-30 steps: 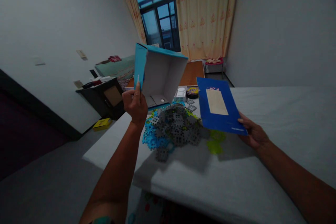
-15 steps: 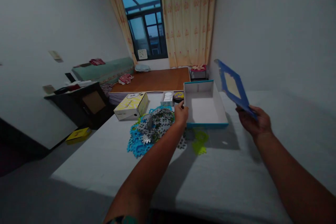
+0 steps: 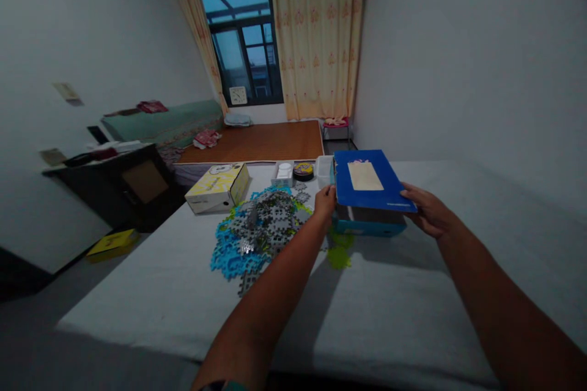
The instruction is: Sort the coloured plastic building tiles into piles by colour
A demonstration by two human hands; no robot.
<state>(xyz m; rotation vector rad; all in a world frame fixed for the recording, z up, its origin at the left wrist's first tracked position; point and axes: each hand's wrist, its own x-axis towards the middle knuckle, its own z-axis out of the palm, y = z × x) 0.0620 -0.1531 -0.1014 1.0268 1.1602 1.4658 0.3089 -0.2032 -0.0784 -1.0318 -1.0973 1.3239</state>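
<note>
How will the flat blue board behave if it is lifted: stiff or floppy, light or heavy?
The blue board is probably stiff: it shows no clear bend. Its edge looks thin, so it seems light. It may tilt, since the right hand holds it near one corner.

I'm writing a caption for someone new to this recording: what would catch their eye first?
Probably the jumbled pile of blue, gray and lime pieces in the middle of the white-covered surface. Next comes the bright blue panel to its right, gripped by the right hand above a teal box. Behind, the patterned cream curtain hangs beside the window.
</note>
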